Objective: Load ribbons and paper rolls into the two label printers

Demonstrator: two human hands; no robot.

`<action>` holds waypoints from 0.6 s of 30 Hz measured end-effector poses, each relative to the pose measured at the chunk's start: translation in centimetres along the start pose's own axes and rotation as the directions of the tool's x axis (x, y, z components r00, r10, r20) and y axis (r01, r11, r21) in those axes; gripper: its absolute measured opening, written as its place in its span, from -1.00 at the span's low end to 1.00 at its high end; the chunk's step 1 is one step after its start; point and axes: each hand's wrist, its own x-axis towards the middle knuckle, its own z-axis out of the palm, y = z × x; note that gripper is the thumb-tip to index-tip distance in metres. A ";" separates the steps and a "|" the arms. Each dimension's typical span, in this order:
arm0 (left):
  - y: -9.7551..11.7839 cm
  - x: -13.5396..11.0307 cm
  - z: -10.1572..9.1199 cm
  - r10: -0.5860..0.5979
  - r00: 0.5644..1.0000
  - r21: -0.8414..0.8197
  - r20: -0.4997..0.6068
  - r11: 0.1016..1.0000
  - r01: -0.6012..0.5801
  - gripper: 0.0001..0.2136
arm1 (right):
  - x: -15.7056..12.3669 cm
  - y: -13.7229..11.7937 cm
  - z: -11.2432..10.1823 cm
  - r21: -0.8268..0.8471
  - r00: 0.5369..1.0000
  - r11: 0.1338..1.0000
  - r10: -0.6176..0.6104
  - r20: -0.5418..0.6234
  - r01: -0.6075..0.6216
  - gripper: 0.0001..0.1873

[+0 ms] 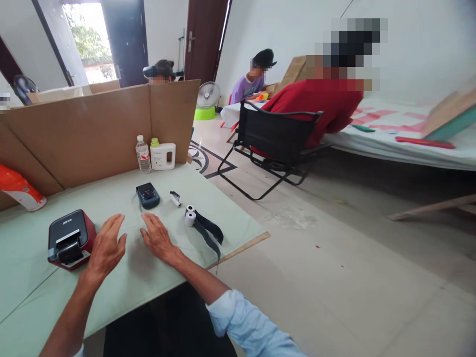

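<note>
My left hand (106,246) hovers just over the pale green table (33,263), fingers stretched out and apart, holding nothing. It is right beside a red and black label printer (70,239). My right hand (158,238) lies flat on the table with fingers extended, empty too. Beyond my hands sit a small dark blue device (148,195) and a small white and black part (175,198). To the right of my right hand lie two small white rolls (190,215) with a black ribbon (208,231) trailing toward the table edge.
A cardboard screen (92,129) stands along the table's back, with a water bottle (143,154) and a white jug (162,155) in front. An orange and white object (18,188) lies at left. Other people sit beyond, one in a black folding chair (275,144) by a low covered table (401,144).
</note>
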 end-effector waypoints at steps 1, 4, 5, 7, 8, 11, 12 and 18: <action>-0.4 1.1 1.5 -0.025 0.998 -0.026 0.050 0.999 0.026 -0.52 | 0.5 0.6 -0.3 -0.011 0.998 0.999 0.040 -0.046 -0.041 -0.41; -1.6 5.0 5.3 -0.167 0.964 -0.083 0.206 0.979 0.187 -0.38 | 2.8 2.4 -0.8 -0.021 0.979 0.987 0.154 -0.135 -0.158 -0.33; -2.0 6.4 6.3 -0.220 0.942 -0.103 0.254 0.962 0.253 -0.34 | 3.7 2.9 -0.9 -0.022 0.971 0.980 0.191 -0.143 -0.196 -0.31; -2.5 9.1 8.2 -0.297 0.901 -0.155 0.315 0.921 0.358 -0.31 | 5.4 3.8 -0.9 -0.029 0.956 0.963 0.263 -0.132 -0.269 -0.28; -2.7 10.3 9.0 -0.339 0.883 -0.171 0.325 0.897 0.407 -0.32 | 6.2 4.1 -0.8 -0.035 0.948 0.953 0.295 -0.120 -0.301 -0.27; -3.1 12.7 11.0 -0.436 0.847 -0.212 0.305 0.836 0.506 -0.33 | 7.8 5.2 -0.3 -0.049 0.931 0.932 0.352 -0.095 -0.358 -0.26; -3.2 13.1 11.5 -0.442 0.846 -0.237 0.298 0.824 0.514 -0.32 | 8.0 5.5 0.0 -0.047 0.928 0.929 0.361 -0.093 -0.366 -0.25; -2.6 13.4 13.0 -0.402 0.879 -0.271 0.256 0.843 0.464 -0.43 | 8.3 7.1 1.3 0.034 0.919 0.923 0.385 -0.084 -0.384 -0.29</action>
